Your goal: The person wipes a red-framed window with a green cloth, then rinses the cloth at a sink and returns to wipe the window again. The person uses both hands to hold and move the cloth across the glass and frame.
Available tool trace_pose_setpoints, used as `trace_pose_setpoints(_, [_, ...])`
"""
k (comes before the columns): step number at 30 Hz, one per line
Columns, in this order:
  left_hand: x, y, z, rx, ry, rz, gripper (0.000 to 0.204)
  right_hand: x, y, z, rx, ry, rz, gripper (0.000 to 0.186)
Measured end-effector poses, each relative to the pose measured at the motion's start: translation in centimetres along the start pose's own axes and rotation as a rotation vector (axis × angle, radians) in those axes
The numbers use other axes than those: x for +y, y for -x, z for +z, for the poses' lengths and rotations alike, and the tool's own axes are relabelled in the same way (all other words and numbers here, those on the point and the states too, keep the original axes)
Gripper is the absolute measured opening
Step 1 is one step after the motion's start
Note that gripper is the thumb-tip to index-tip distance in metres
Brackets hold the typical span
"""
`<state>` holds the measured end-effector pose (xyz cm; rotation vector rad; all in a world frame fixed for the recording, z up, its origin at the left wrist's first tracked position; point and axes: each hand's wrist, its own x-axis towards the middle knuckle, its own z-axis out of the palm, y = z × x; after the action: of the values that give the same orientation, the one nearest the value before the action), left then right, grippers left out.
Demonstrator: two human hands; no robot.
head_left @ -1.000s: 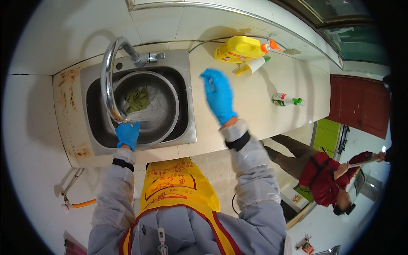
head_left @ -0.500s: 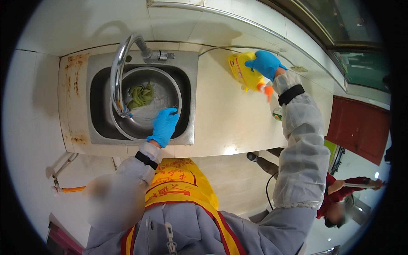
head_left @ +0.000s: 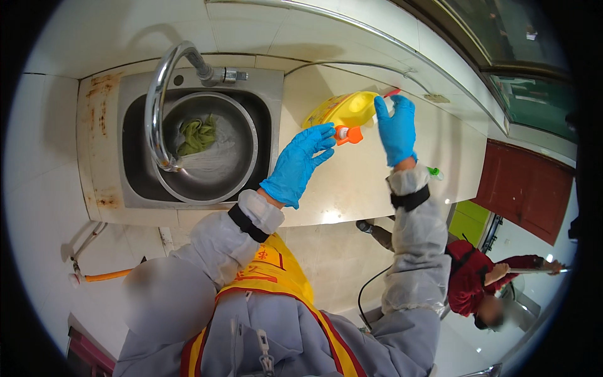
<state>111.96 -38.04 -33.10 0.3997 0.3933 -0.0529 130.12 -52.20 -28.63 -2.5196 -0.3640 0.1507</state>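
Nearest: yellow apron, red-edged, short of the worktop.

Risk, my judgement: the yellow jug could tip or slide and spill, since neither hand seems to have a firm hold and the gloves may be slick. A knock from the left fingertips against the orange top might be enough to cause it.

Hands, both in blue gloves, apart from each other. Left hand: thumb parted from half-bent fingers, their tips at the orange top; touching or just beside, cannot tell. Right hand: thumb and fingers spread, nothing seen between them, tips close to the jug's right end; contact unclear.

Jug is at the back of the worktop, near the wall; whether upright or leaning, cannot tell. Green-topped bottle mostly hidden behind the right forearm.

To the left: sink, a round metal basin inside it, crumpled green cloth in the basin, curved tap overhead.

Farthest, right: person in red, holding a pale pole.
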Motion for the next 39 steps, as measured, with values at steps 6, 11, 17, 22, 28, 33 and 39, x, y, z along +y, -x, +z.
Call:
trace_pose_setpoints(6, [-0.7, -1.3, 0.0, 0.068, 0.131, -0.048, 0.044, -0.9, 3.0, 4.2, 0.037, 0.043, -0.411, 0.028])
trace_pose_setpoints(11, [-1.1, -1.9, -0.6, 0.070, 0.208, -0.072, 0.044, -0.6, 2.6, 4.8, 0.027, 0.043, -0.396, 0.026])
trace_pose_setpoints(17, [-1.1, -2.5, -1.2, 0.084, 0.208, -0.078, 0.042, 0.2, 2.6, 5.4, 0.053, 0.158, -0.438, 0.021])
trace_pose_setpoints(22, [-2.1, -1.2, -3.0, 0.012, 0.306, -0.024, 0.039, 0.5, 1.6, 5.6, 0.056, 0.218, -0.476, 0.020])
trace_pose_setpoints(28, [2.1, 9.0, -18.2, 0.250, -0.577, 0.058, 0.031, -3.2, 6.6, 4.1, 0.370, -0.252, -0.270, 0.024])
trace_pose_setpoints(33, [6.4, 7.2, -35.6, 0.594, -0.505, 0.161, 0.040, -5.7, 17.3, 10.5, 0.211, -0.400, -0.062, 0.022])
trace_pose_setpoints(39, [5.4, 4.2, -39.5, 0.296, -1.412, -0.078, 0.044, -8.3, 24.8, 15.9, -0.116, -0.326, 0.042, 0.014])
